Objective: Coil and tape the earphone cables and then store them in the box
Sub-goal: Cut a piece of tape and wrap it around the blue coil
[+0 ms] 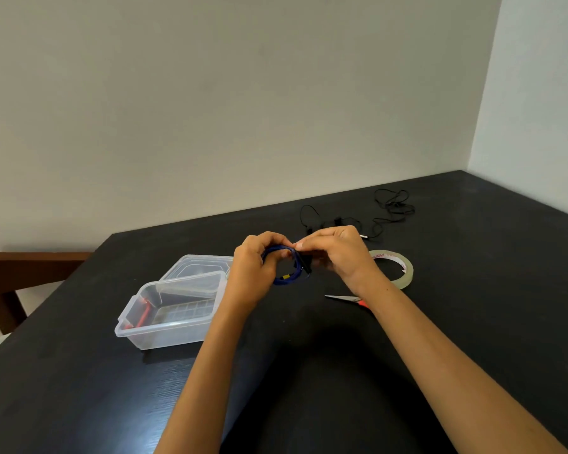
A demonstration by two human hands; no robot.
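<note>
Blue cable (284,279) coiled, yellow band

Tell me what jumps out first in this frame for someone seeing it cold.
Both hands meet mid-table: the left hand and right hand hold a blue coiled cable between them. Left of them sits a clear plastic box with something red inside. A tape roll and scissors lie to the right, and a loose black earphone cable sprawls behind.

Black table (309,371), wooden chair (20,276) — pale wall (210,93)
</note>
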